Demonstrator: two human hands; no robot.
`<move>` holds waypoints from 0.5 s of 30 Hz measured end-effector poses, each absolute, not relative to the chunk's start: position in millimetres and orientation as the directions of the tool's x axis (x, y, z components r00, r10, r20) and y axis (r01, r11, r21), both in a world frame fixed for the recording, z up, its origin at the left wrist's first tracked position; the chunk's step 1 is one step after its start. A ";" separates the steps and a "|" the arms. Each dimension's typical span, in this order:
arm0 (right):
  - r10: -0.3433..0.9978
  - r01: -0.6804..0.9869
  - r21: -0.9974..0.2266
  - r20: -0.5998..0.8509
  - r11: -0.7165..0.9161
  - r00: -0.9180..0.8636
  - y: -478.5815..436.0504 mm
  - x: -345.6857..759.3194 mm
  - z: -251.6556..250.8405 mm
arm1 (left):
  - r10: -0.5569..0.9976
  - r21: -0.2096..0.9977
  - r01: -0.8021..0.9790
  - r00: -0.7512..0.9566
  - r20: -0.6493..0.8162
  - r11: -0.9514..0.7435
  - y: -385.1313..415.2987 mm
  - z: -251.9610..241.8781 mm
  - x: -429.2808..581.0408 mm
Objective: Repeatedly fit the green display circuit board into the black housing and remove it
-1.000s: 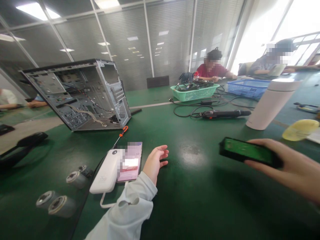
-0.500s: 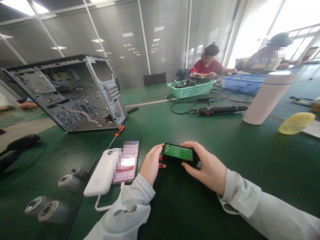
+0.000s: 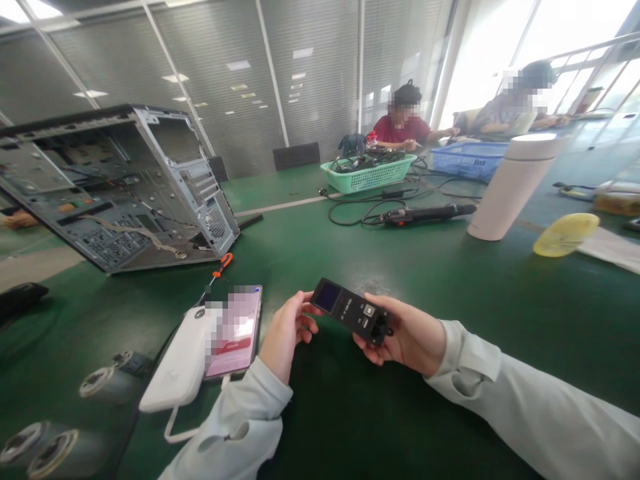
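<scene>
A black rectangular electronic device (image 3: 345,310) is held above the green table, its face turned up toward me. It has a dark screen at the left end, white markings and a pale square button near the right end. My right hand (image 3: 407,333) is closed round the right end, thumb along the far edge and fingers underneath. My left hand (image 3: 290,327) is beside the left end; its fingers are loosely bent and apart, and one fingertip seems to touch the corner. The device's underside is hidden.
Left of my hands lie a white power bank (image 3: 183,363), a phone (image 3: 235,333), an orange-handled screwdriver (image 3: 223,267) and several metal cylinders (image 3: 107,385). Behind them stands an open computer case (image 3: 150,200). Farther off are a black power tool (image 3: 427,214), a green basket (image 3: 370,177), a bottle (image 3: 510,190) and two people.
The device has been turned over: its green circuit board side faced up before, and now the face with the screen does. My left hand's hold has loosened. The view has shifted right.
</scene>
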State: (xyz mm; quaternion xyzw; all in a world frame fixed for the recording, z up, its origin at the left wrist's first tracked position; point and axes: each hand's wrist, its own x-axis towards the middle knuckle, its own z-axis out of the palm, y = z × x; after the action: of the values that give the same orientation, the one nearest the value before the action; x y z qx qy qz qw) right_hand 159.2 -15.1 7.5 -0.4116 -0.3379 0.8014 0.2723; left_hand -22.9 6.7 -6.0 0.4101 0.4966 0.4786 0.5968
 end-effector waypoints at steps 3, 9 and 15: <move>0.644 -0.260 -0.644 -0.479 -0.719 -0.596 -14.3 160.9 12.5 | 0.974 0.960 -0.169 0.058 -0.217 0.224 3.2 0.1 -21.5; 0.630 -0.255 -0.633 -0.482 -0.731 -0.609 -11.3 165.7 5.6 | 0.974 0.953 -0.203 0.064 -0.218 0.227 4.1 1.5 -21.4; 0.921 -0.040 -0.991 -0.100 -0.124 -0.378 -10.4 167.6 -12.3 | 0.994 0.994 -0.039 0.036 -0.099 0.100 0.5 3.3 -20.1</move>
State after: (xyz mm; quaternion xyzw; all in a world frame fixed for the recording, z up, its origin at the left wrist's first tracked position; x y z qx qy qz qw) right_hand 167.6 -10.4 -12.3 -0.4069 -0.5409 0.6295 0.3816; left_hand -20.1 0.5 3.3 0.4725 0.5053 0.4760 0.5430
